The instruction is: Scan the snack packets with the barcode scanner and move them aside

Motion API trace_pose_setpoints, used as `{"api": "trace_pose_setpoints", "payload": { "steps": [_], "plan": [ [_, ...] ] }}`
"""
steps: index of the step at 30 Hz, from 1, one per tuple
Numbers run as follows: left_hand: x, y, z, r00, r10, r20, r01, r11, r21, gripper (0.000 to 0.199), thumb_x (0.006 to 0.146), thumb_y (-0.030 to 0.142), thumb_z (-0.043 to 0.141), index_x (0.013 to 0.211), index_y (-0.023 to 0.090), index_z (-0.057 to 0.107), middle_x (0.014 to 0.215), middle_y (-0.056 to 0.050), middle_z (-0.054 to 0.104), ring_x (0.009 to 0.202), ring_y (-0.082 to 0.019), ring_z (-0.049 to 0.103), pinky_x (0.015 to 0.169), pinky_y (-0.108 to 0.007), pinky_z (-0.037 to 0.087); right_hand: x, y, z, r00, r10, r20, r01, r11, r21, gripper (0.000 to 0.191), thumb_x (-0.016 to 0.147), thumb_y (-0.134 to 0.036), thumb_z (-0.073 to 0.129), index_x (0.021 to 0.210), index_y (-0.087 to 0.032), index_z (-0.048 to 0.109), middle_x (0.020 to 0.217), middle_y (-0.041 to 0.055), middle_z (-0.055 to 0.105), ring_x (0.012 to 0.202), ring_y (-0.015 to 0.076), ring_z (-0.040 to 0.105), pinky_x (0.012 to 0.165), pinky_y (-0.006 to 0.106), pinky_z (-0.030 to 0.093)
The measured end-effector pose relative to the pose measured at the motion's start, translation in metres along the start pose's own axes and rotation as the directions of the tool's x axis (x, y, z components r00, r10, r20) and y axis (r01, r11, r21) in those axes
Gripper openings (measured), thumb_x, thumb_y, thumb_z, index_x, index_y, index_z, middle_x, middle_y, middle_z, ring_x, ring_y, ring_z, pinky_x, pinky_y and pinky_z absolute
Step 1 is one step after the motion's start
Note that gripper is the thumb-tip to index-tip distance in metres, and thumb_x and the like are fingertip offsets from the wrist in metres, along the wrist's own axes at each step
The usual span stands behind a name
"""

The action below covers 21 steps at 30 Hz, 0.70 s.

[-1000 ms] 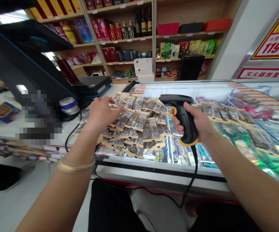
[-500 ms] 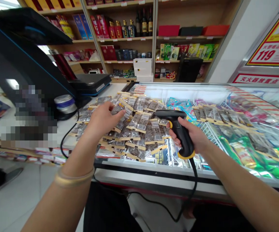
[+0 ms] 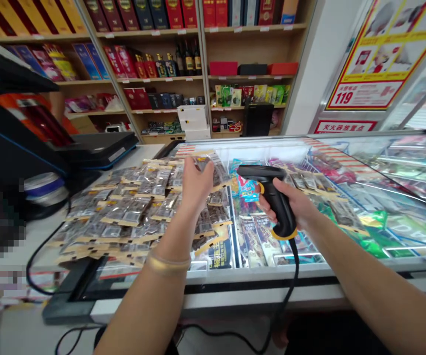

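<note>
Head cam, R hand (image 3: 302, 204) gripping curved blk plastic scanner (image 3: 279, 206), L hand (image 3: 195, 186) pinching glossy flat pkt (image 3: 219, 171)

- Across the middle, from 8 to 4 o'clock: glass-topped freezer (image 3: 249, 297).
- Heaped at 8 o'clock on its top, spreading onto the white counter (image 3: 37, 234): clear tan-edged packets (image 3: 139, 212).
- Lying toward 3 o'clock on the glass: second packet row (image 3: 311, 181).
- On the counter, 10 o'clock: flat black device (image 3: 104, 149).
</note>
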<state>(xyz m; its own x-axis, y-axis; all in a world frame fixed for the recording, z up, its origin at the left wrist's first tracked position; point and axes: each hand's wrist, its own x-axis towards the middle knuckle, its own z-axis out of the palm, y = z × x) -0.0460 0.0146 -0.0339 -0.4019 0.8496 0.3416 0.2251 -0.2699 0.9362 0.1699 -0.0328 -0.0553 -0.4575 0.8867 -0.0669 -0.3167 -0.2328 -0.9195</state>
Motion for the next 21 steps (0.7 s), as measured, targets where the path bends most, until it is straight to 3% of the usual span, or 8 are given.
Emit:
{"api": "trace_pose_setpoints", "payload": {
  "steps": [4,7,21],
  "plan": [
    [-0.006,-0.015,-0.001,0.993,0.094,0.072,-0.103,0.987,0.124,0.023,0.076,0.026,0.067,0.095,0.022,0.055,0.084,-0.001,0.065,0.084,-0.017,0.065,0.082,-0.03,0.051,-0.004,0.004,-0.008,0.999,0.032,0.013,-0.031,0.998,-0.056,0.051,0.07,-0.062,0.076,0.088,-0.016,0.061,0.057,-0.001,0.06,0.039,0.0102,0.05,0.035,0.021,0.041],
    [-0.004,-0.019,-0.005,0.992,0.108,0.069,-0.118,0.981,0.156,0.022,0.076,0.027,0.067,0.093,0.023,0.054,0.082,-0.001,0.064,0.083,-0.018,0.065,0.081,-0.03,0.052,-0.004,0.004,-0.006,0.996,0.068,0.051,-0.063,0.994,-0.085,0.05,0.07,-0.06,0.079,0.084,-0.016,0.061,0.057,-0.0002,0.061,0.039,0.0102,0.051,0.034,0.021,0.041],
    [-0.003,-0.023,-0.006,0.99,0.108,0.087,-0.116,0.988,0.099,0.024,0.075,0.027,0.068,0.093,0.021,0.053,0.087,-0.002,0.067,0.083,-0.017,0.065,0.082,-0.029,0.052,-0.001,0.009,-0.009,0.993,0.103,0.062,-0.099,0.993,-0.067,0.054,0.067,-0.064,0.08,0.082,-0.015,0.063,0.057,-0.0007,0.062,0.039,0.0095,0.053,0.035,0.02,0.045]
  ]
}}
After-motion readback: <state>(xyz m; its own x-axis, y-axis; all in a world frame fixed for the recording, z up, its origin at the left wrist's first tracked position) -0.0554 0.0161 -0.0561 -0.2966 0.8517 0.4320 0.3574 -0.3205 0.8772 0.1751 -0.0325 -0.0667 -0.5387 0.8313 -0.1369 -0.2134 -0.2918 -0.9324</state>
